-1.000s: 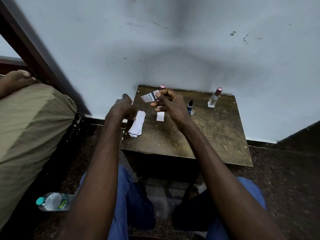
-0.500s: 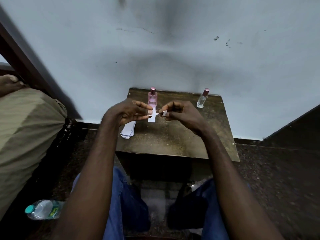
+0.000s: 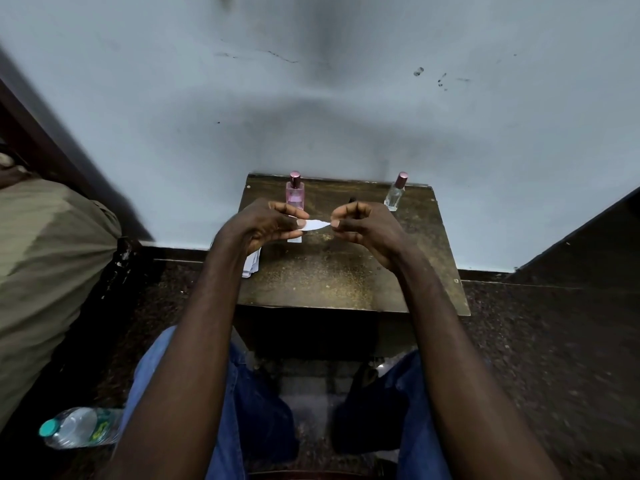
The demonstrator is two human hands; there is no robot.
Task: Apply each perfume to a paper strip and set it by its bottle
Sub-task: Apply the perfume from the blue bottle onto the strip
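A white paper strip (image 3: 316, 225) is stretched between my two hands above the small wooden table (image 3: 332, 282). My left hand (image 3: 266, 223) pinches its left end and my right hand (image 3: 360, 223) pinches its right end. Behind my left hand stands a pink perfume bottle (image 3: 295, 194) with a pink cap, and another strip (image 3: 296, 239) lies flat in front of it, mostly hidden. A clear bottle (image 3: 396, 192) with a pink cap stands at the table's back right. A dark cap tip (image 3: 352, 199) shows just above my right hand. A stack of spare strips (image 3: 252, 263) lies under my left wrist.
The table stands against a pale wall (image 3: 311, 98). A plastic water bottle (image 3: 79, 427) lies on the dark floor at the lower left. An olive cloth-covered bulk (image 3: 45, 265) is at the left. My knees in blue jeans (image 3: 242, 393) are under the table's front edge.
My right hand has come down from the back left of the table and met my left hand. Both now hold one strip, pulled a little further apart than half a second ago.
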